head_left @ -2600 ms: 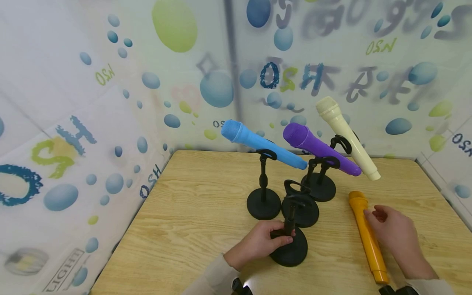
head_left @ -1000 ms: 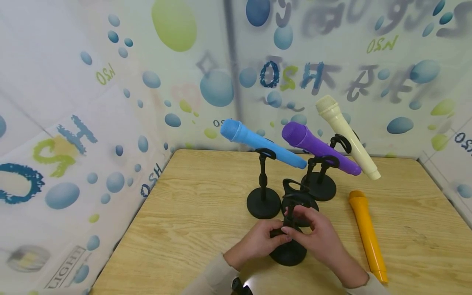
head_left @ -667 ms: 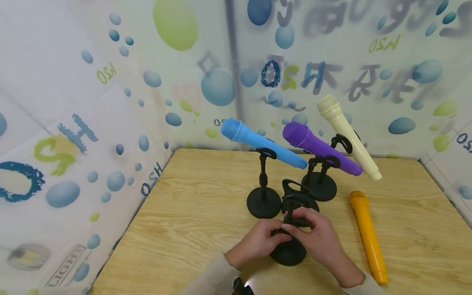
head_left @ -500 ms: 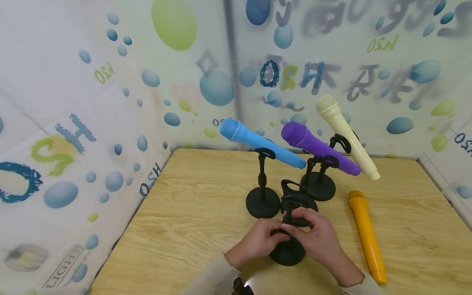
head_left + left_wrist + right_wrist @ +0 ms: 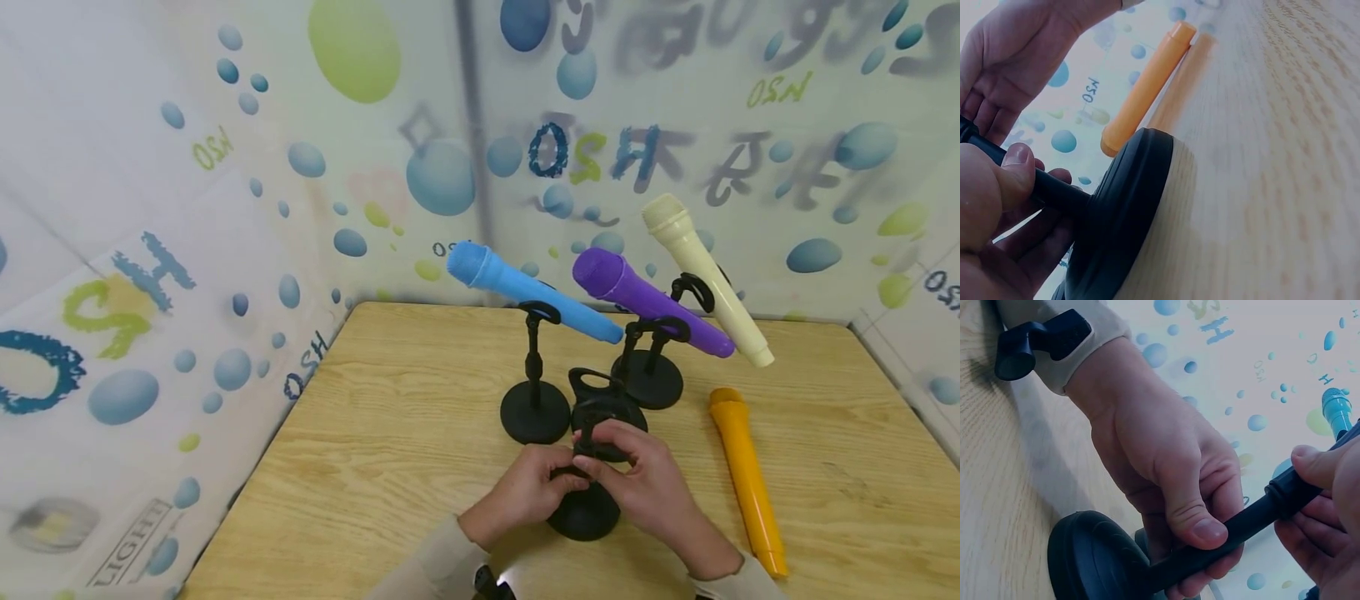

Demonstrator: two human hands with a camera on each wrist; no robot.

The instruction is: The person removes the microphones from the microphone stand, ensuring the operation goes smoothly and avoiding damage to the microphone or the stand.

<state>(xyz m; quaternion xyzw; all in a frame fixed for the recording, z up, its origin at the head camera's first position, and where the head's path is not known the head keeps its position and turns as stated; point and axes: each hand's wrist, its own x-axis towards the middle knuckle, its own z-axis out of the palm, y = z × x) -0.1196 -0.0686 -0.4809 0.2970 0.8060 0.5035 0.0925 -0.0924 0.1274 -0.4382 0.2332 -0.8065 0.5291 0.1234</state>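
Note:
Both hands are on one black desktop microphone stand [image 5: 585, 517], its round base on the table. My left hand [image 5: 525, 492] holds the lower pole between thumb and fingers. Higher up, my right hand [image 5: 648, 479] pinches the pole, its thumb [image 5: 1310, 464] on the thicker collar in the right wrist view. In the left wrist view the base [image 5: 1129, 206] stands beside the left fingers. A black clip ring [image 5: 576, 385] shows above the hands; part of the pole is hidden by fingers. An orange microphone [image 5: 750, 483] lies to the right of the right hand.
Behind stand a blue microphone [image 5: 525, 285], a purple microphone [image 5: 637, 292] and a cream microphone [image 5: 705, 271], each tilted in a black clip. Another black round base [image 5: 633, 417] is just beyond the hands. A printed wall [image 5: 375, 167] encloses the wooden table [image 5: 375, 433].
My right hand has left the orange microphone and come left to the stand's pole, where it now pinches. The clip ring has shifted slightly left. My left hand has kept its hold.

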